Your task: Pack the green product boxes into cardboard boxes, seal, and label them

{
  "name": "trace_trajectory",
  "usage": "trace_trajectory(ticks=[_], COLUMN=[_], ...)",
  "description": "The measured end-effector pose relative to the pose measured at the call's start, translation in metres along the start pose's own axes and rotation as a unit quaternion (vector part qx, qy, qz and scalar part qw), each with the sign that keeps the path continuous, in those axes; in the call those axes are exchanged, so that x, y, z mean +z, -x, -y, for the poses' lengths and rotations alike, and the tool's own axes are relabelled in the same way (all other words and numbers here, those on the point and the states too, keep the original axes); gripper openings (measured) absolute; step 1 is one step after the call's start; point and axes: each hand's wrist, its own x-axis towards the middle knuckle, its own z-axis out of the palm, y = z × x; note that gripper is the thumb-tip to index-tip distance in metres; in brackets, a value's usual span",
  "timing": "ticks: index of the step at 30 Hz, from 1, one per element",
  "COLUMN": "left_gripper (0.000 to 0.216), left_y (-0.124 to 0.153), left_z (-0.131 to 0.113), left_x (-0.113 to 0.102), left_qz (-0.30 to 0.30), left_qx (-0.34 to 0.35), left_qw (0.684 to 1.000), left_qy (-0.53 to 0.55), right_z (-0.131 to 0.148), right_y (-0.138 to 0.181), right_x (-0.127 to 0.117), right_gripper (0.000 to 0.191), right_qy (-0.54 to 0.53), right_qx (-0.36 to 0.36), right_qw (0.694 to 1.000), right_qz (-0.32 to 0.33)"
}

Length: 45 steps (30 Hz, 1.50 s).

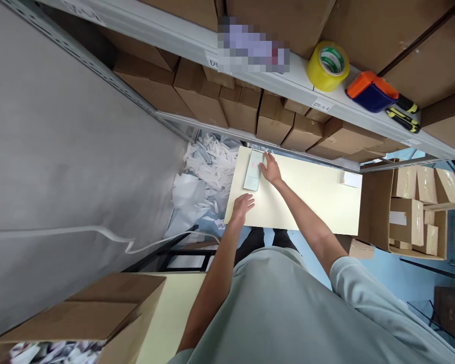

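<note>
A flat, pale green rectangular object (253, 171), with a small pinkish mark on its face, lies near the left end of a cream tabletop (307, 202). I cannot make out its exact kind. Beside its right edge is my right hand (272, 171), fingers stretched out and apart; whether the fingertips touch the edge is unclear. My left hand (243, 206) hovers just below the object's near end, holding nothing, with its fingers extended to the right.
A small white box (351, 179) rests at the table's right end. Above runs a shelf with yellow tape (328, 65), an orange-and-blue tool (371, 92) and cutters (403, 120). White paper scraps (210, 162) heap at left. An open carton (375, 210) of boxes stands right.
</note>
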Motion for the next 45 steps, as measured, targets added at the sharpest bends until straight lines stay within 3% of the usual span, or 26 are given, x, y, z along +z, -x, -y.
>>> trace_trajectory(ticks=[7, 15, 24, 28, 31, 35, 39, 41, 45], left_gripper=[0.045, 0.05, 0.048, 0.051, 0.05, 0.042, 0.041, 0.041, 0.041], left_y=[0.047, 0.109, 0.168, 0.199, 0.226, 0.265, 0.312, 0.34, 0.404], left_z=[-0.024, -0.038, -0.033, -0.029, -0.027, -0.022, -0.011, -0.001, 0.035], left_x=[0.016, 0.074, 0.132, 0.154, 0.158, 0.138, 0.086, 0.051, -0.027], left_qz=[0.05, 0.124, 0.159, 0.142, 0.096, -0.015, -0.173, -0.262, -0.418], left_qx=[0.083, 0.166, 0.234, 0.249, 0.267, 0.329, 0.376, 0.403, 0.459], left_qw=[0.995, 0.975, 0.951, 0.947, 0.95, 0.941, 0.91, 0.876, 0.776], left_qy=[-0.037, -0.077, -0.128, -0.141, -0.131, -0.077, -0.004, 0.039, 0.109], right_z=[-0.014, -0.034, -0.015, -0.012, -0.007, 0.009, 0.038, 0.057, 0.1], right_y=[0.133, 0.255, 0.327, 0.34, 0.339, 0.329, 0.323, 0.329, 0.365], right_x=[-0.019, -0.064, -0.156, -0.187, -0.201, -0.201, -0.175, -0.155, -0.11], right_gripper=[0.059, 0.052, 0.036, 0.033, 0.032, 0.029, 0.029, 0.03, 0.032], right_qy=[-0.096, -0.185, -0.236, -0.24, -0.263, -0.286, -0.283, -0.276, -0.244], right_qx=[-0.011, -0.005, -0.026, -0.053, -0.083, -0.141, -0.209, -0.246, -0.315], right_qw=[0.99, 0.961, 0.936, 0.942, 0.945, 0.946, 0.934, 0.919, 0.884], right_qz=[-0.106, -0.206, -0.259, -0.23, -0.174, -0.063, 0.07, 0.134, 0.243])
